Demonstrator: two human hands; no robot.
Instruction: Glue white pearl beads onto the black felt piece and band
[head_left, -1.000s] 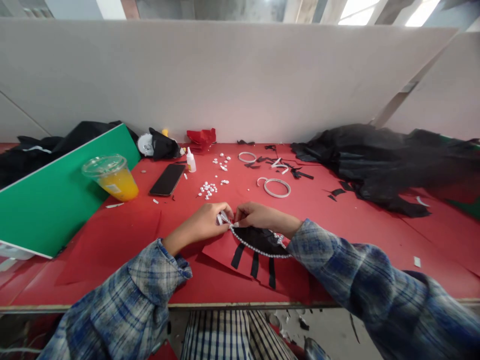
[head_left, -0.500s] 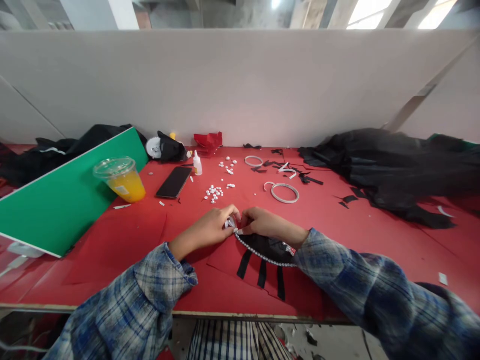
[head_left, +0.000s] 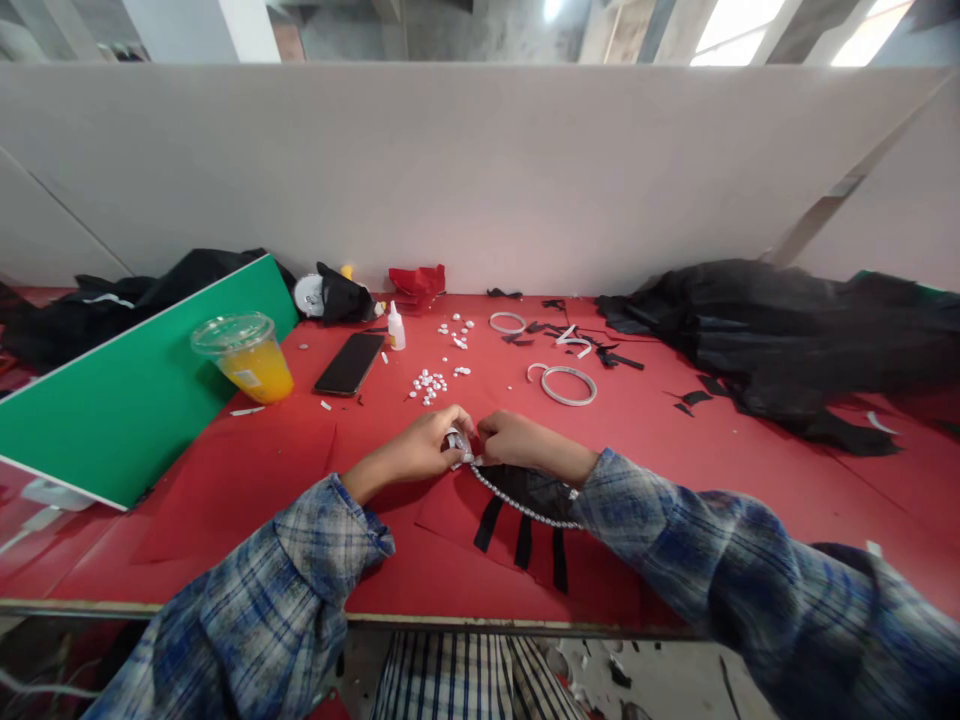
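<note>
Close together at the middle of the counter [head_left: 675, 470], both hands met over the near end of a string of beads [head_left: 517, 505]. The left hand [head_left: 420, 448] had its fingers [head_left: 450, 420] curled shut, pinching the loose end of the string together with a small white scrap; the right hand [head_left: 525, 440] had its fingers [head_left: 491, 425] pressed closed on the same end from the other side, so the two sets of fingertips were touching or nearly so (the exact contact was too small to tell).

From that pinch the string ran away to the right and toward the person, curving along the near edge of a black fabric piece [head_left: 532, 485] and passing under the right wrist. Its long axis therefore lay left to right, with the right hand and forearm over it and the left hand only at its tip. The fabric piece rested on a red paper sheet [head_left: 457, 515], with three black strips [head_left: 523, 540] fanning toward the counter's front edge, which was near.

Farther out, open red surface lay to the left of the hands. Beyond them sat scattered white beads [head_left: 426, 382], a white ring [head_left: 570, 385], a phone [head_left: 349, 363], a small glue bottle [head_left: 395, 327] and a cup of orange drink [head_left: 246, 357] beside a green board [head_left: 135, 400]. A heap of black cloth [head_left: 787, 340] filled the far right.
</note>
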